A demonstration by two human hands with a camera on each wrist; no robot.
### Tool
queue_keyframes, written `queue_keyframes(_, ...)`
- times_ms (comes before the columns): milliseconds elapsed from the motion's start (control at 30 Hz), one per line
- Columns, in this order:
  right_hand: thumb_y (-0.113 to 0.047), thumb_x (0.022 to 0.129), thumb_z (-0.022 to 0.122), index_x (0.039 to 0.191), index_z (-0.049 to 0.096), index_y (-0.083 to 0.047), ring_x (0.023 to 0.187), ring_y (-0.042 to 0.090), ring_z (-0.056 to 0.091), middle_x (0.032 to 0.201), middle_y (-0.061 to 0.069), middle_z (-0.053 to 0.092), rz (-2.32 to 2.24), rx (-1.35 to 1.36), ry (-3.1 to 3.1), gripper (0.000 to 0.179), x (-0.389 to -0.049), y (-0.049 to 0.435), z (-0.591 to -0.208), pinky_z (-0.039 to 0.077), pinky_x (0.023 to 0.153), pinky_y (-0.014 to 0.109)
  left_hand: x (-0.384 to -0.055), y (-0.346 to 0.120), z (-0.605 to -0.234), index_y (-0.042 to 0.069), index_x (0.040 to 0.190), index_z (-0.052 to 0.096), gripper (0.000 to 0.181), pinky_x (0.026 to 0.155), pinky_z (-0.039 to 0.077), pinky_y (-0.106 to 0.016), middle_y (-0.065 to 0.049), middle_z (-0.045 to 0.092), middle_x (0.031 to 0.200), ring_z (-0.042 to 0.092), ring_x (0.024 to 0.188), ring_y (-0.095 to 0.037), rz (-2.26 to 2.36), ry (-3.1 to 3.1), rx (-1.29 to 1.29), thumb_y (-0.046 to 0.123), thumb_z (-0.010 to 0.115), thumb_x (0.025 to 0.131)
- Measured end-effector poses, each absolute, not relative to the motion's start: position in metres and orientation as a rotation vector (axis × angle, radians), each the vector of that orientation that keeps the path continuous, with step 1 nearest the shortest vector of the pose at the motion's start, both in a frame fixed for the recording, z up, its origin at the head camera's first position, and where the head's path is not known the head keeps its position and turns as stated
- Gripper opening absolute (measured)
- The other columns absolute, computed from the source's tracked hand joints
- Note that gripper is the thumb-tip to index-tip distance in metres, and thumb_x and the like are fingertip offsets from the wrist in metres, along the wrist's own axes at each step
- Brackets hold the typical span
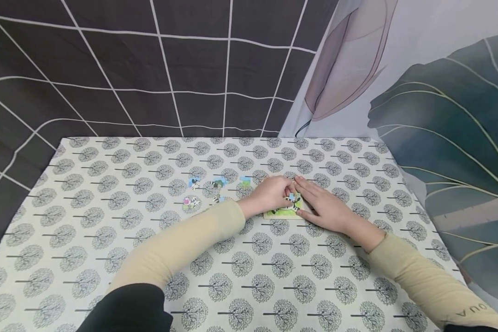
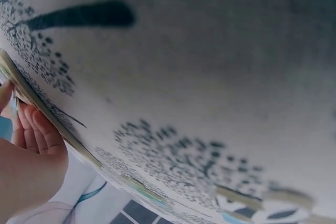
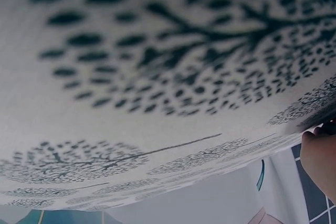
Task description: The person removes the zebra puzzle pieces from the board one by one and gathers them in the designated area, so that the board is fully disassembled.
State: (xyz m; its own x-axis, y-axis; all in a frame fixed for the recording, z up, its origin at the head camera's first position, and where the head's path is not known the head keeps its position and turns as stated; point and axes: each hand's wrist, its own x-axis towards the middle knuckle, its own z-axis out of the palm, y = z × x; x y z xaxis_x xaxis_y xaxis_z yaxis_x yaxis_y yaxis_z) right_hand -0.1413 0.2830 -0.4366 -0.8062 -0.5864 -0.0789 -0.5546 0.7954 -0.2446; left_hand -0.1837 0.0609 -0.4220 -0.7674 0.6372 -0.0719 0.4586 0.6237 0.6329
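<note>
A small jigsaw puzzle board (image 1: 279,215) with a green picture and a pale wooden edge lies on the table, partly covered by both hands. Over it, my left hand (image 1: 269,196) pinches a puzzle piece (image 1: 291,197) with blue and black-and-white print. My right hand (image 1: 329,207) rests along the board's right side with its fingers stretched out. In the left wrist view, the left hand (image 2: 34,169) has its thumb and bent fingers together at the board's edge (image 2: 50,116). Only part of the right hand (image 3: 321,163) shows in the right wrist view.
Left of the board lie several loose puzzle pieces, among them a blue-and-green one (image 1: 245,181), a black-and-white one (image 1: 194,182) and one with a pink spot (image 1: 192,203). A tree-print cloth (image 1: 253,265) covers the table. A dark checked curtain (image 1: 149,64) hangs behind.
</note>
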Motion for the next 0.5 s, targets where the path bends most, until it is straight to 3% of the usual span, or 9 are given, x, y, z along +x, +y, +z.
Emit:
queue_keyframes(267,-0.043,0.105,0.059,0.166,0.025,-0.001,0.161,0.043,0.027,0.177,0.017,0.018,-0.320,-0.900,2.833,0.081,-0.1417,0.2821,-0.4357,0.025,0.132,0.057,-0.1802,0.0625,-0.4194,0.012,0.106,0.076,0.015,0.082,0.051,-0.017,0.001,0.074,0.097,0.063,0.086,-0.009,0.826,2.561,1.007,0.009,0.080,0.092)
queue_keyframes(500,-0.042,0.106,0.059,0.167,0.025,-0.002,0.161,0.044,0.027,0.177,0.017,0.019,-0.327,-0.905,2.830,0.080,-0.1419,0.2830,-0.4364,0.025,0.132,0.058,-0.1834,0.0611,-0.4206,0.010,0.104,0.078,0.009,0.079,0.052,-0.013,-0.001,0.077,0.096,0.065,0.084,-0.008,0.899,2.507,1.011,0.016,0.077,0.097)
